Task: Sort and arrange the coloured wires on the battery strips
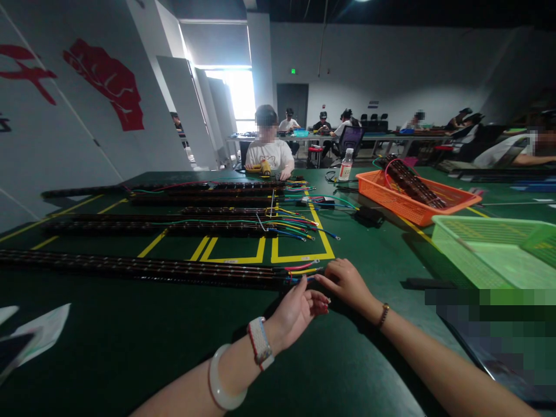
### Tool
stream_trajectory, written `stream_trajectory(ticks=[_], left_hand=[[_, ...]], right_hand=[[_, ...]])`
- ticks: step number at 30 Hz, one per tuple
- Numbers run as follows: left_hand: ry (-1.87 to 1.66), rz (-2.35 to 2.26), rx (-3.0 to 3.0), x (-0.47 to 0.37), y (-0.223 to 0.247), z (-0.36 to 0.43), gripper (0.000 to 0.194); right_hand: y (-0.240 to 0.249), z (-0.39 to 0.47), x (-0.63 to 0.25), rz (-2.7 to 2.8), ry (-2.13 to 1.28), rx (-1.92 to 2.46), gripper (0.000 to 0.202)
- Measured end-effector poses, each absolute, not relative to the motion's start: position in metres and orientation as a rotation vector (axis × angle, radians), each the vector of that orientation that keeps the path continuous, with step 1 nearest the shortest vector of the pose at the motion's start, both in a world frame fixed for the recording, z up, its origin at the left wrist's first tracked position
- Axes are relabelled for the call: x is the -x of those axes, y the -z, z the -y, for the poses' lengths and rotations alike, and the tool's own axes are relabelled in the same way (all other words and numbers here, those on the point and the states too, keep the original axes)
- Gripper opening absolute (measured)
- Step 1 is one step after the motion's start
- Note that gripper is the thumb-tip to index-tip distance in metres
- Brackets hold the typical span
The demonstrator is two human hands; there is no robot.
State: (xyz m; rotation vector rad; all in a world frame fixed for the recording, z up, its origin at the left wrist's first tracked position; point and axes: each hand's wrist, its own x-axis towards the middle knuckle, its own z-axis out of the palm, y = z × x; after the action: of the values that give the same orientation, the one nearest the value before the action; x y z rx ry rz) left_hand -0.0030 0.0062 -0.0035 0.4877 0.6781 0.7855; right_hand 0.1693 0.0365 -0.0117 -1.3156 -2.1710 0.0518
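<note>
My left hand (pixel 296 314) is palm up below the wire ends, its thumb raised beside a blue wire (pixel 310 279) and its other fingers loosely curled, apart from the thumb. My right hand (pixel 348 285) comes from the right, with fingers bent and thumb pointing left, closed at the tips of the wires. A yellow wire (pixel 303 271) and a red wire (pixel 300 266) run toward it, and its fingers partly hide the ends. These wires come out of a long dark wire bundle (pixel 174 271) lying across the green table (pixel 182 341).
More long bundles (pixel 160 225) with coloured, lugged ends lie beyond, over yellow tape (pixel 299 258). To the right stand an orange basket (pixel 417 214) holding a dark bundle and a green basket (pixel 452 252). A bottle (pixel 346 165) stands farther back. A person (pixel 270 152) sits opposite.
</note>
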Motion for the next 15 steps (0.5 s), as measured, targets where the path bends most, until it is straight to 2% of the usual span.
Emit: stream_trajectory(ticks=[7,15], left_hand=[[-0.642,-0.596,-0.623,0.002,0.01,-0.007,0.033],[-0.654,-0.588,-0.74,0.002,0.008,-0.003,0.027]], right_hand=[[0.023,-0.045,-0.17,2.076,-0.051,1.519,0.039],[0.029,-0.047,-0.172,2.053,-0.113,1.472,0.051]])
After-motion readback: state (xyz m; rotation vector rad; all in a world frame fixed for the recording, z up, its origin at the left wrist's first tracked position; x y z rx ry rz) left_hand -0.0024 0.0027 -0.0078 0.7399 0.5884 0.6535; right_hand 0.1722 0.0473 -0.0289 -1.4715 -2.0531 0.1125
